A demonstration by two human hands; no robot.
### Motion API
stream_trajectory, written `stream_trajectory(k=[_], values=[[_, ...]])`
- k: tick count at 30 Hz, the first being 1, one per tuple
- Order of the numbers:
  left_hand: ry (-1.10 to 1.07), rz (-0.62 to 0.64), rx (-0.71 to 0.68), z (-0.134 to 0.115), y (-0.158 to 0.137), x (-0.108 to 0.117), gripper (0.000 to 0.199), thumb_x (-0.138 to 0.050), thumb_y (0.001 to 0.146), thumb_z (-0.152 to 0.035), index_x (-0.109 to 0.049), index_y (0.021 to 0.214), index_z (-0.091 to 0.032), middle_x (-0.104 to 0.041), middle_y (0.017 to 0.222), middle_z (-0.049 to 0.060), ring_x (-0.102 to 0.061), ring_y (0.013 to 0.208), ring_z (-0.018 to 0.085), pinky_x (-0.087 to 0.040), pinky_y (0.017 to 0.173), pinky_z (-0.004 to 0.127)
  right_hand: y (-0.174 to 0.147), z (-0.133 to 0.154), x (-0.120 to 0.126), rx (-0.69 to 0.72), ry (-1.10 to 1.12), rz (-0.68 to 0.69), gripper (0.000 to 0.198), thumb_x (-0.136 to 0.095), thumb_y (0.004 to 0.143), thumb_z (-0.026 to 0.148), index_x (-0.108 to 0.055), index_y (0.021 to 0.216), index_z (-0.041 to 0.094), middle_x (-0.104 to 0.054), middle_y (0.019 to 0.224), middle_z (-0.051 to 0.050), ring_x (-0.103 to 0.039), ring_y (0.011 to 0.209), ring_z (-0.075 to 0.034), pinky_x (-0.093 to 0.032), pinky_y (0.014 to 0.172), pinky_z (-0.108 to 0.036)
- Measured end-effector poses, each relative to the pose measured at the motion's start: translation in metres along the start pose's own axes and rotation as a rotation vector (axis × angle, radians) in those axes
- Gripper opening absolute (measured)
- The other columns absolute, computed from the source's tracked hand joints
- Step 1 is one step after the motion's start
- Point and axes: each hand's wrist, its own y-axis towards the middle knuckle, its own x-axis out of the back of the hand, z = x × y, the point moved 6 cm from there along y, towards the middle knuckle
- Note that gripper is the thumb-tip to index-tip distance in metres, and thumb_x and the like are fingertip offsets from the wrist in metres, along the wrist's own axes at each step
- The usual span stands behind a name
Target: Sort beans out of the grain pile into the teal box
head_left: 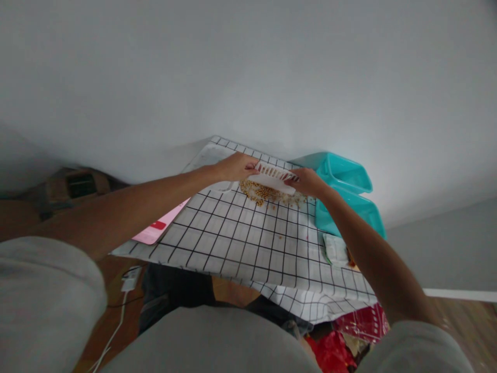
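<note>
A white slotted plastic tray [274, 178] is held just above the table by both hands, one at each end. My left hand [239, 167] grips its left end with thumb and fingers closed. My right hand [306, 182] pinches its right end, fingers partly hidden. Beneath and in front of the tray lies a spread of small beads [254, 192], gold-coloured at left and paler towards the right. Whether the tray touches the beads cannot be made out. Close to my left wrist is a clear plastic piece [222, 187], partly covered by the forearm.
Two turquoise bins [367, 212] stand at the table's right side. A white packet [336, 250] lies in front of them, and a pink sheet [163, 225] at the left edge. A checked cloth [233, 238] covers the table, against a wall. A power strip [131, 278] is below.
</note>
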Motion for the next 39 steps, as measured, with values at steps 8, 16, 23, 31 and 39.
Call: stream_trajectory(k=[8, 16, 23, 31, 39], values=[[0.048, -0.033, 0.026, 0.000, -0.006, 0.003, 0.020, -0.064, 0.081, -0.030, -0.075, 0.092, -0.017, -0.078, 0.077, 0.001, -0.066, 0.067, 0.013, -0.042, 0.059, 0.021, 0.002, 0.002, -0.003, 0.000, -0.019, -0.001, 0.029, -0.057, 0.090, 0.032, -0.072, 0.109, 0.018, -0.075, 0.092, -0.008, -0.067, 0.082, -0.019, -0.042, 0.071, -0.025], [0.062, -0.030, 0.021, -0.006, -0.012, 0.004, 0.021, -0.065, 0.081, -0.029, -0.075, 0.095, -0.017, -0.078, 0.077, 0.002, -0.064, 0.063, 0.012, -0.041, 0.057, 0.021, -0.001, 0.003, -0.006, 0.010, -0.015, -0.007, 0.030, -0.057, 0.089, 0.033, -0.072, 0.113, 0.021, -0.076, 0.095, -0.006, -0.068, 0.085, -0.019, -0.043, 0.073, -0.025], [0.046, -0.001, 0.020, -0.006, -0.011, -0.005, 0.025, -0.060, 0.085, -0.028, -0.073, 0.102, -0.016, -0.080, 0.086, 0.004, -0.070, 0.075, 0.015, -0.046, 0.064, 0.022, -0.006, 0.001, -0.008, -0.004, -0.016, 0.001, 0.029, -0.058, 0.089, 0.033, -0.072, 0.111, 0.020, -0.076, 0.094, -0.007, -0.068, 0.085, -0.020, -0.043, 0.072, -0.025], [0.030, 0.022, 0.030, -0.008, -0.019, -0.005, 0.029, -0.058, 0.088, -0.029, -0.071, 0.111, -0.018, -0.079, 0.100, 0.005, -0.072, 0.086, 0.016, -0.050, 0.073, 0.024, -0.011, 0.007, -0.008, 0.004, 0.011, 0.013, 0.027, -0.058, 0.089, 0.031, -0.072, 0.109, 0.021, -0.076, 0.093, -0.006, -0.068, 0.082, -0.018, -0.043, 0.071, -0.023], [0.068, 0.010, 0.045, -0.010, -0.029, -0.005, 0.026, -0.058, 0.087, -0.031, -0.071, 0.107, -0.020, -0.079, 0.092, 0.002, -0.070, 0.079, 0.015, -0.047, 0.069, 0.023, -0.017, 0.014, -0.009, 0.032, 0.043, 0.005, 0.027, -0.058, 0.089, 0.031, -0.072, 0.109, 0.022, -0.076, 0.089, -0.004, -0.067, 0.077, -0.016, -0.041, 0.067, -0.023]])
